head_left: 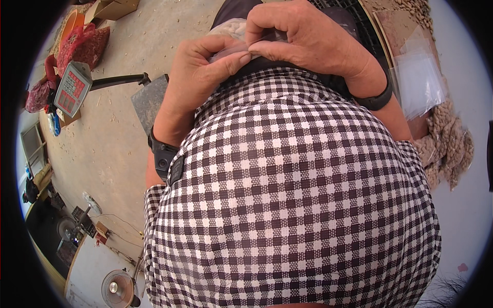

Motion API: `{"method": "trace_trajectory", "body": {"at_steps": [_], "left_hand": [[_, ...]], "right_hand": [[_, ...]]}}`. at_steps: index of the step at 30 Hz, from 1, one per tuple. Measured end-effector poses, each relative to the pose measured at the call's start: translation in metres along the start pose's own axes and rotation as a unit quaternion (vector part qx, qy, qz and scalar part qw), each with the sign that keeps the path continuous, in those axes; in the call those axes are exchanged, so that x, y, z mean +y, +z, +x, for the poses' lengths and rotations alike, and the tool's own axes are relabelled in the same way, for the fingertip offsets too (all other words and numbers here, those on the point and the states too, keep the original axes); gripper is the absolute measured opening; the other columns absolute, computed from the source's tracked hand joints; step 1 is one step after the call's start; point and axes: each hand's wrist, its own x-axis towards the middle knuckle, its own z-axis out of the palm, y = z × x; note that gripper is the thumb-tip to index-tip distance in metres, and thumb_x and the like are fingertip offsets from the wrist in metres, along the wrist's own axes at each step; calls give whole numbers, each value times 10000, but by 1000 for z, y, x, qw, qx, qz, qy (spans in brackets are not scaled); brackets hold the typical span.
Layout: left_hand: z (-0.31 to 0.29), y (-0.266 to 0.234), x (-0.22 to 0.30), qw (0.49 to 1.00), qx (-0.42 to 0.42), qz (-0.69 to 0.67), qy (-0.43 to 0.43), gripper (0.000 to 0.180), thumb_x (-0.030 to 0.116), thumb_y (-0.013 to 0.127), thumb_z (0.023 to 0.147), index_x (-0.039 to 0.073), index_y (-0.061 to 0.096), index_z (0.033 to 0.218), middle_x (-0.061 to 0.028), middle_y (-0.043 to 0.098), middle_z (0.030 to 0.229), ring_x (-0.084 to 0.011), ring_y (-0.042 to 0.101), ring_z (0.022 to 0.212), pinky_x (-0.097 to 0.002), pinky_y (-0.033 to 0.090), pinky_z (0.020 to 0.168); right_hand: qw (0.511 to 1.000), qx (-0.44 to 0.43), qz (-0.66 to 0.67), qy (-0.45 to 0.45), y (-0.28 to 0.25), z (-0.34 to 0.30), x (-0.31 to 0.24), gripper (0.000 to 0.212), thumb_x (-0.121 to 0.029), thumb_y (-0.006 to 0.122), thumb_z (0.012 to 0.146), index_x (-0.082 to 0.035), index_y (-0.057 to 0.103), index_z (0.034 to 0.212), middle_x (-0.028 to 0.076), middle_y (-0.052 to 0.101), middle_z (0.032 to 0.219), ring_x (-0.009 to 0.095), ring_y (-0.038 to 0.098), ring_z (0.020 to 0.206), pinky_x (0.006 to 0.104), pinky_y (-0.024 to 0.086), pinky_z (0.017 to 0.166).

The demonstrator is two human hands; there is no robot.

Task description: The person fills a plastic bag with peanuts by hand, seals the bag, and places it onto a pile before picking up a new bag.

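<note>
Nearest, a black-and-white checked shirt (295, 179) fills the middle of the view, its upper edge close behind the wrists. The left wrist wears a black device with a round lens (163, 162); the right wears a black wristband (377, 100).

Just beyond, over the lap, the left hand (203, 69) is mostly closed, thumb and forefinger pinching the film of a clear plastic bag (231, 26). The right hand (303, 41) has curled fingers, its thumb and forefinger tips meeting on the same film. The bag sits between the hands and dark trousers (233, 7), with pale lumps inside. The hands almost meet, so the gap between them is narrow.

Right of the right forearm, the edge of a brown worktop (393, 31) runs near; flat clear bags (418, 77) lie along it, with a filled bag of what look like unshelled peanuts (447, 141) just beside them.

Left of the left forearm is a grey scale platform (144, 108), its pole leading to a display head (73, 88). Past it, concrete floor (118, 143) gives the widest room, reaching a red mesh sack (84, 46), a cardboard box (117, 7) and, far off, a round fan (114, 288).
</note>
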Motion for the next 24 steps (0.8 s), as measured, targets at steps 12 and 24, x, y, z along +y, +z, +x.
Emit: {"method": "trace_trajectory", "body": {"at_steps": [12,24], "left_hand": [[0,1,-1,999,12,-30,-37,176,120,742,821,-4,710,941,9,674,833,-42,583,753,-184,465,671],[1,1,-4,997,13,-23,-68,158,120,748,802,16,701,911,30,649,809,-35,559,748,-185,441,667]], "right_hand": [[1000,8,-17,-8,2,-3,3,106,-63,652,802,-4,576,847,155,593,808,284,589,749,348,475,696],[999,1,-22,-28,5,-3,14,113,-92,629,822,-1,563,829,162,583,788,281,579,728,354,468,679]]}}
